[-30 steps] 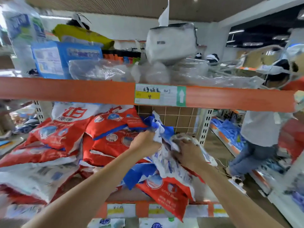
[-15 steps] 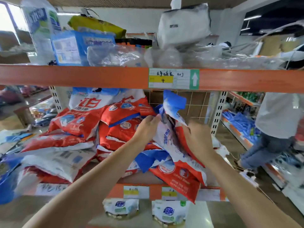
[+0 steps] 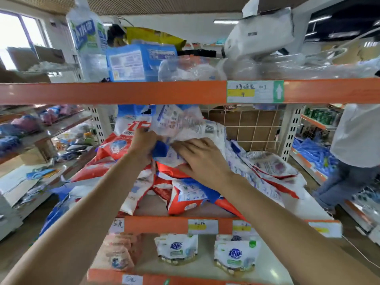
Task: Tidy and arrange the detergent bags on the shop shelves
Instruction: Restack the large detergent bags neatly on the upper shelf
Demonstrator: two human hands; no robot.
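The shelf tag [image 3: 255,91] on the orange upper shelf beam [image 3: 113,92] is carrying a handwritten line too blurred to read, a "4" on its yellow strip, and a white up arrow on green at its right end. Well below that tag, two white pouches [image 3: 236,255] on the lower shelf are showing the blue brand "超能". Left of and below the tag, a red and white detergent bag [image 3: 131,130] is showing large red characters, partly covered and not legible. A barcode is showing on the crumpled white bag [image 3: 197,128] just below the tag.
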